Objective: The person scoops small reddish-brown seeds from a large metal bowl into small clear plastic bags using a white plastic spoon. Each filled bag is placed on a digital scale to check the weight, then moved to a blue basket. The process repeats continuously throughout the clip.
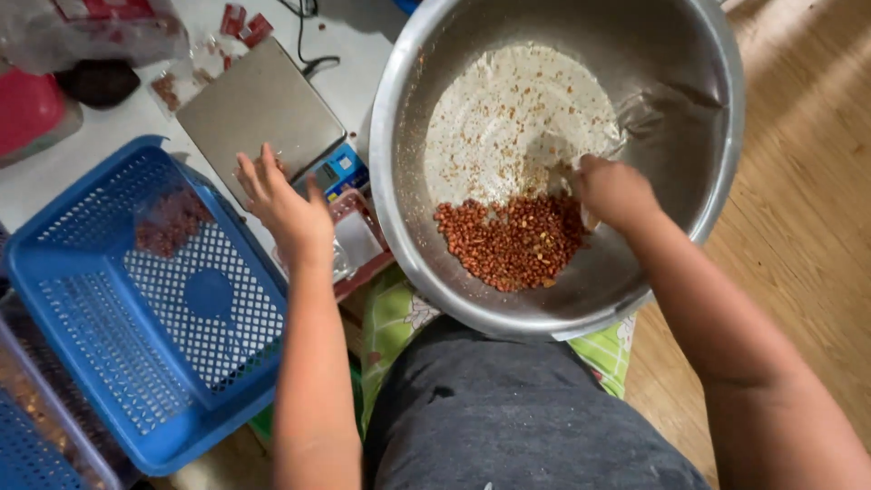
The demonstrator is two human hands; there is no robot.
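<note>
A: Right, where are the two hands?

B: The right hand (613,191) is down inside the big steel mixing bowl (717,136), at the upper edge of the heap of roasted red peanuts (513,240). Its fingers are curled in and turned away from the camera, closed round something pale. I cannot tell what that is; only a light sliver shows below the knuckles.

A: And the peanuts themselves?

B: They sit in a low mound at the near side of the bowl's bottom, which is tilted toward the person's lap. Above them the metal is dusted with pale residue and flecks of skin.

A: The left hand?

B: The left hand (288,207) is outside the bowl, fingers spread and loose, holding nothing. It hovers over the near corner of a flat kitchen scale (259,109) and just above a small clear plastic packet (356,238) lying on a reddish tray. Whether it touches either, I cannot tell.

A: What else lies around?

B: A blue perforated plastic basket (82,218) stands to the left, with one filled bag of peanuts (172,220) inside at its far corner. A second blue crate (36,445) shows at the bottom left edge. Beyond the scale there is a black cable (304,36) on the white surface. Under the bowl a green patterned cloth (395,318) shows beside the person's dark grey trousers (517,417), and the floor (807,181) on the right is wood.
</note>
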